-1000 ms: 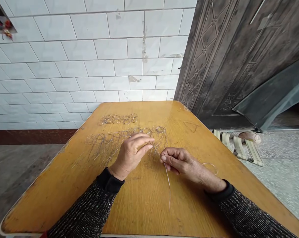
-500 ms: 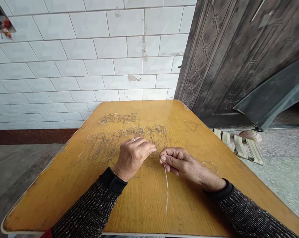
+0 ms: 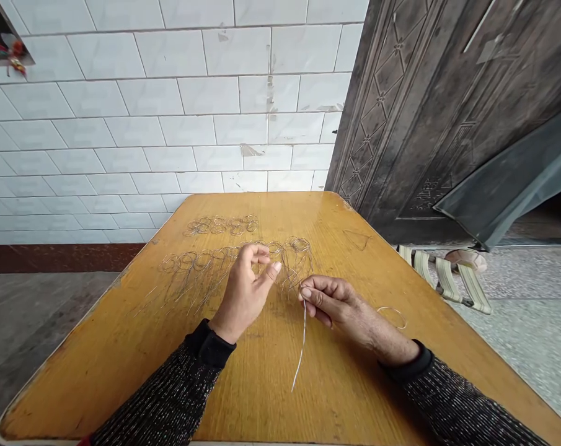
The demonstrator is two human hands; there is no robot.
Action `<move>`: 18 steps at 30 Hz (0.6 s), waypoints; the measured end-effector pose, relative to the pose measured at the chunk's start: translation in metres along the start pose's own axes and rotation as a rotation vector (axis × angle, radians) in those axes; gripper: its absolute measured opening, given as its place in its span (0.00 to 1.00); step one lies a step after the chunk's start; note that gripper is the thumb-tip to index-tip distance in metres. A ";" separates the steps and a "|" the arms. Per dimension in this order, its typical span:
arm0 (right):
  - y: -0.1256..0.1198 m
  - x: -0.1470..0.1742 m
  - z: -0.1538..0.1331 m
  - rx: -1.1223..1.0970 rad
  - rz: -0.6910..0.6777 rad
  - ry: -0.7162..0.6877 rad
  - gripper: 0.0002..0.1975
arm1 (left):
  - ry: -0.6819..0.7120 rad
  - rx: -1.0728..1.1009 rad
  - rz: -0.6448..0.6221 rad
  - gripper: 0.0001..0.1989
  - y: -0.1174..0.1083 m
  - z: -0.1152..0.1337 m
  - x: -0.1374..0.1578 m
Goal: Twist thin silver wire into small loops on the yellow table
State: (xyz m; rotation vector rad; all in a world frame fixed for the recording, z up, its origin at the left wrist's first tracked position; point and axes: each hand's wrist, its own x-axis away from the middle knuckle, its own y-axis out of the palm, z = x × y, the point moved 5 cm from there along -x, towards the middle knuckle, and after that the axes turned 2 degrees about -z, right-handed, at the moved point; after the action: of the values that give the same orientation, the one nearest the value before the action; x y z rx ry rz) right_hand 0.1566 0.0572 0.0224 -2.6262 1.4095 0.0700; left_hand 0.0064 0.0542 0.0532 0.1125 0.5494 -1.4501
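Note:
Between the thumb and fingers of my right hand point(image 3: 332, 303) a thin wire point(image 3: 302, 344) is pinched, its silvery tail hanging down toward the near part of the table. My left hand point(image 3: 247, 288) is raised just to the left, thumb and fingers apart, with nothing visible in it. Behind the hands lies a row of looped wires point(image 3: 206, 259) with long loose ends; my left hand hides part of it. Farther back sits a smaller group of wire rings point(image 3: 219, 225).
The wooden table point(image 3: 354, 384) stands against a white tiled wall point(image 3: 168, 130). A single wire ring point(image 3: 392, 317) lies by my right wrist, and a bent wire point(image 3: 357, 239) farther back. Right of the table are a strapped seat point(image 3: 445, 277) and a dark carved door point(image 3: 401, 124).
My left hand has turned and its thumb and fingers have spread apart, away from the right hand. The hanging wire tail has swung left; my right hand keeps its pinch.

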 end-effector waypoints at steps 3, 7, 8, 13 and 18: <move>-0.002 0.000 -0.001 0.020 0.038 -0.023 0.18 | -0.306 0.354 -0.160 0.14 0.016 -0.017 0.007; -0.003 -0.001 -0.001 0.019 0.055 -0.021 0.18 | -0.390 0.544 -0.272 0.15 0.031 -0.022 0.013; -0.002 -0.001 -0.001 0.018 0.055 -0.021 0.18 | -0.388 0.556 -0.276 0.15 0.032 -0.022 0.013; -0.001 -0.001 0.000 0.023 0.044 -0.026 0.18 | -0.399 0.581 -0.291 0.13 0.033 -0.019 0.013; -0.001 -0.001 0.000 0.024 0.048 -0.026 0.18 | -0.371 0.529 -0.292 0.09 0.032 -0.018 0.013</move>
State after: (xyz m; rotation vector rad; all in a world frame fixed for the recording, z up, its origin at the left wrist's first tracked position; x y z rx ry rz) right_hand 0.1569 0.0581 0.0222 -2.5634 1.4565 0.0918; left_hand 0.0320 0.0542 0.0242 0.1797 -0.1369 -1.8238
